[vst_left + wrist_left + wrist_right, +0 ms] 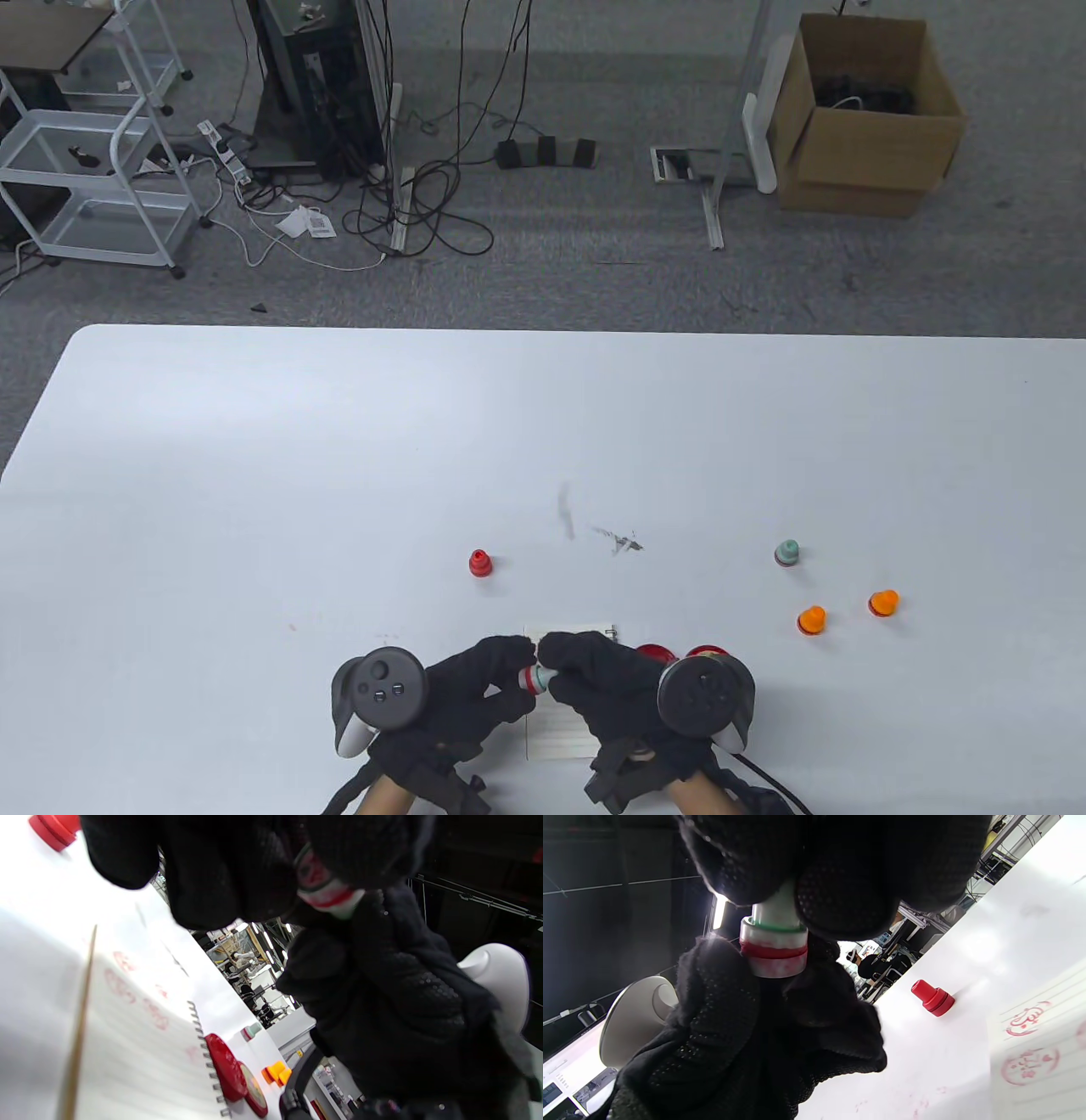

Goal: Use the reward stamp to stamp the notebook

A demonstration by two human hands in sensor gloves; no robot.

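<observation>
Gripping stamp over notebook

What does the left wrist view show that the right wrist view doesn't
Only the left wrist view shows the notebook's spiral binding, two red round caps lying beside it, the orange stamps and a teal-topped stamp farther off. Only the right wrist view shows crisp red stamp prints on the page. Both show the white and red stamp pinched between the left hand and right hand, a red stamp standing on the table, and the lined notebook.
</observation>
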